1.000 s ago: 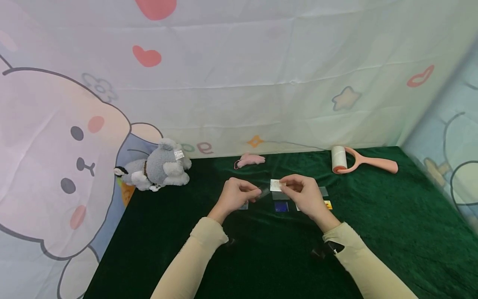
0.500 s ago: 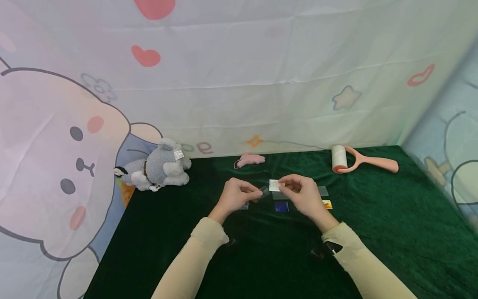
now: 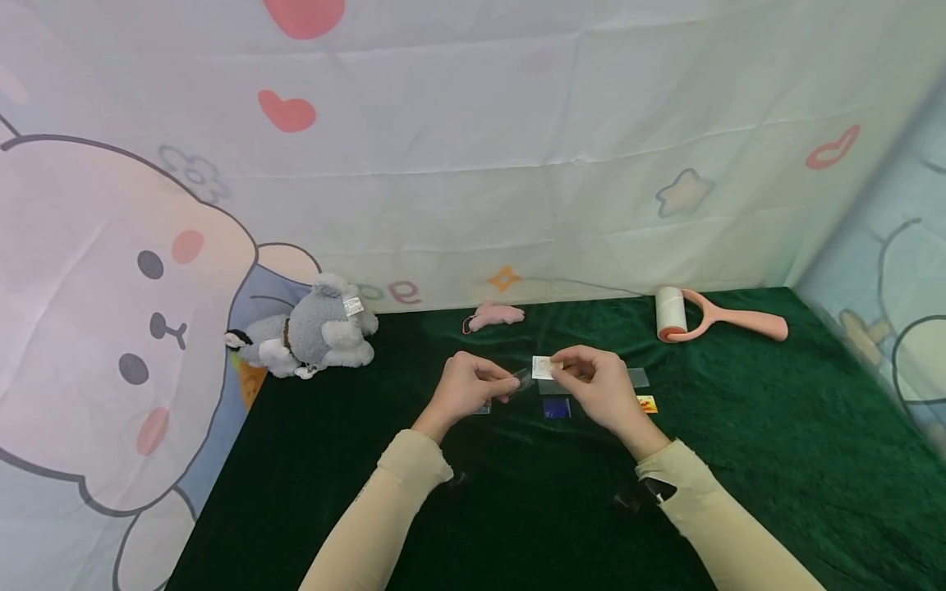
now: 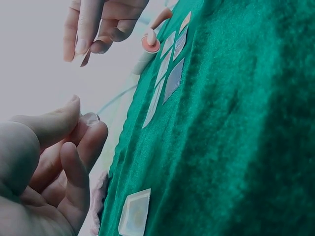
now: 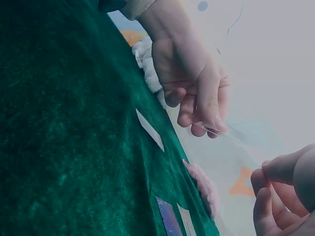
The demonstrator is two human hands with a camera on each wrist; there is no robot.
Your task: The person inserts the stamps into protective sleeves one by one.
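In the head view my left hand (image 3: pixel 467 387) pinches a small clear plastic sleeve (image 3: pixel 524 379) between thumb and fingertips. Just right of it, my right hand (image 3: pixel 597 386) pinches a small white card (image 3: pixel 542 367) with faint print. The sleeve and card are held up close together, edges facing. Below them on the green cloth lie a blue card (image 3: pixel 557 408) and a translucent sleeve (image 3: pixel 553 387). A yellow card (image 3: pixel 647 404) shows beside the right wrist. Another sleeved piece (image 4: pixel 134 212) lies under the left hand in the left wrist view.
A grey plush toy (image 3: pixel 318 332) lies at the back left and a small pink plush (image 3: pixel 495 317) at the back middle. Toward the back right rests a lint roller (image 3: pixel 671 314) with a pink handle. A printed fabric backdrop (image 3: pixel 458 164) rises behind the table.
The right hand has shifted slightly left with the white card, nearer the clear sleeve. The left hand keeps its pinch almost in place.
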